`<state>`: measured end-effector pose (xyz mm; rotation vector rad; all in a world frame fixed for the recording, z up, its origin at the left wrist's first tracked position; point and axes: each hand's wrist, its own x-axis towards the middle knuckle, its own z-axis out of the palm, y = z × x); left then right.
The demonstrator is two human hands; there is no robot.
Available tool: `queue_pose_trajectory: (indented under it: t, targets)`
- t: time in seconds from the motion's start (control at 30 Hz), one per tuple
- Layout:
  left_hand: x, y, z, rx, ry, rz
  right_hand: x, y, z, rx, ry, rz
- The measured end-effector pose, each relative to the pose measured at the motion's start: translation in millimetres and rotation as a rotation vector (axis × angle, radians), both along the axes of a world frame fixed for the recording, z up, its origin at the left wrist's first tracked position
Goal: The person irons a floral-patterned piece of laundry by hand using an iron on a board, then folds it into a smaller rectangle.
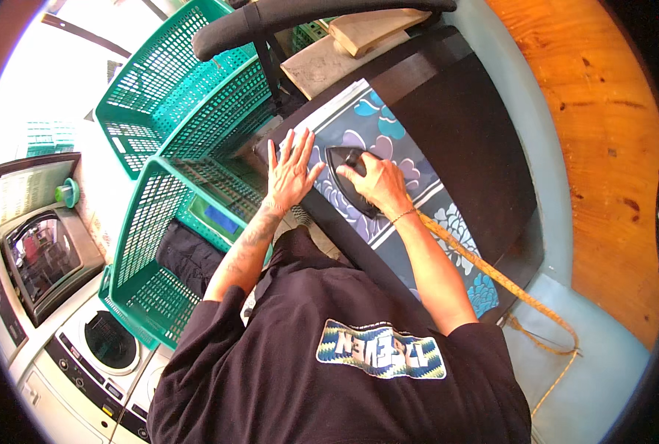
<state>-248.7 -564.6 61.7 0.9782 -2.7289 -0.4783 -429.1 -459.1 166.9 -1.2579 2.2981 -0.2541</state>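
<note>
A folded cloth with a flower pattern [396, 145] lies lengthwise on a dark-covered ironing surface [473, 127]. My right hand [382, 180] is closed around the handle of a clothes iron [337, 161], whose soleplate rests on the cloth's purple flowers. From behind that wrist the iron's yellow cloth-wrapped cord [473, 258] runs off to the lower right. Flat on the cloth's left edge, my left hand [290, 175] has its fingers spread and grips nothing. Its thumb points toward the iron without touching it.
Green plastic baskets [163, 158] stand to the left, one with dark clothing [188, 255] inside. Wooden blocks [329, 64] lie beyond the ironing surface, near a black padded bar [307, 14]. Washing machines [71, 361] are at the lower left; a wooden surface [601, 155] is on the right.
</note>
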Motion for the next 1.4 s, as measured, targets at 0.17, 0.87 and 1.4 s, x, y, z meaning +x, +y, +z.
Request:
queue_pose_trajectory:
  t: [0.17, 0.87, 1.4]
  targets:
    - [2, -3, 3, 0.068, -0.012, 0.037, -45, -70, -11, -0.141, 0.12, -0.019]
    - [64, -99, 70, 0.119, 0.358, 0.229, 74, -82, -22, -0.056, -0.095, 0.063]
    - [-80, -24, -27, -0.268, 0.054, -0.331, -5, 317, -5, 0.043, 0.065, -1.118]
